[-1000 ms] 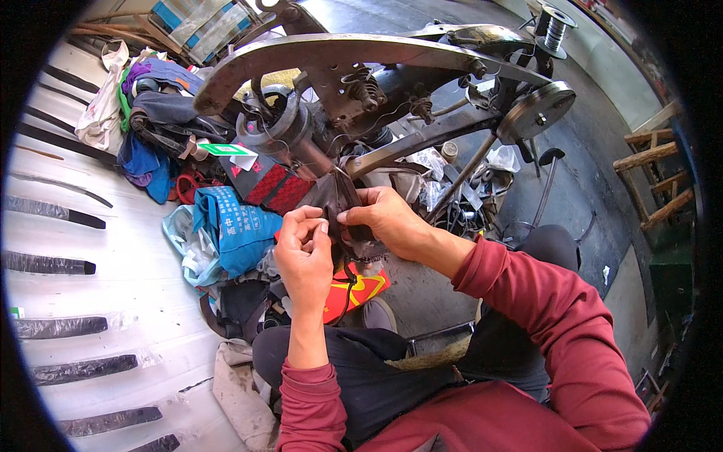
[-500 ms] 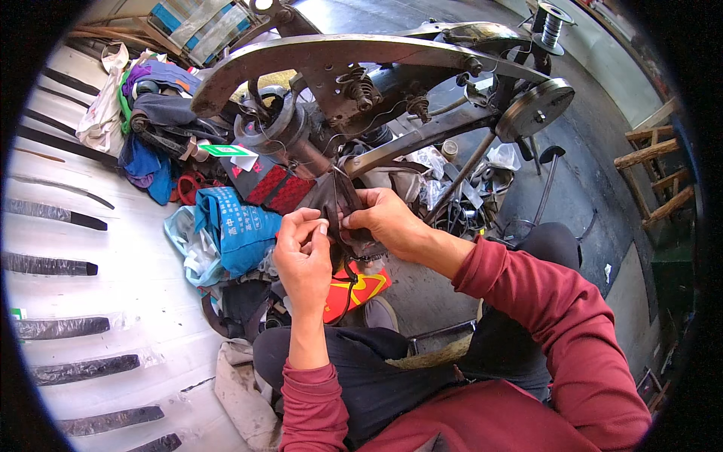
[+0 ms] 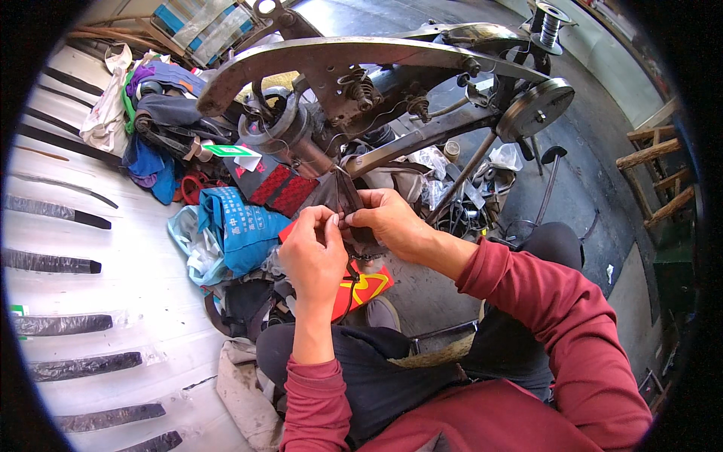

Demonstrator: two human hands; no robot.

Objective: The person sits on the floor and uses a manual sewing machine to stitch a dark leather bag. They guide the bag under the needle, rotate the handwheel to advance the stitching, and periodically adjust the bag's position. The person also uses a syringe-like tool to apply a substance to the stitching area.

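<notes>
Concrete floor runs off to the right, and pale sheeting with dark strips covers the ground on my left. Nearest me, my red sleeves come up from the lower edge over dark trousers. My left hand and right hand meet just in front of the sewing machine, fingertips pinched together on a dark piece of leather. I can see only its upper part; the lower part is hidden behind my fingers, so I cannot tell its full shape. Its long axis runs away from me, narrowing to a point up toward the machine's head. A red and yellow bag lies below my hands, a blue bag to the left. Farther off, a thread spool tops the machine, and a wooden ladder is cut off at the right rim.
</notes>
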